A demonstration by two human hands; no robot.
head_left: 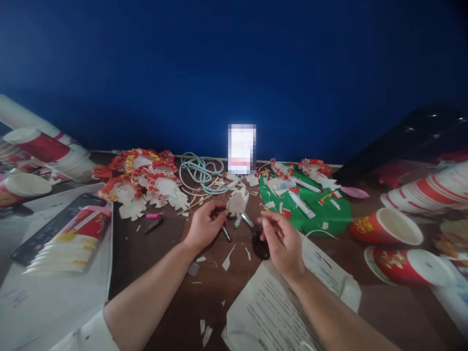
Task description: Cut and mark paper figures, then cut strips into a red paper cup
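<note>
The fingertips of my left hand (209,222) are pinched at the left edge of a small pale paper cutout (237,204) with a jagged outline. My right hand (281,240) is curled, thumb and forefinger close together; what they pinch, if anything, is hidden. Just left of those fingers are scissors (261,249) with black handles, blades angled toward the cutout's lower edge. I cannot tell whether the right fingers touch the handles. A dark marker (227,235) lies beside my left fingertips, with a green-tipped pen (237,222) near it.
Red and white paper figures (141,178) are heaped at back left, beside coiled pale-blue cord (201,170). A green sheet (331,219) carries scraps and glue tubes. Paper cups (387,226) stand or lie right; nested cups (73,239) lie left. A printed sheet (270,302) is under my right forearm.
</note>
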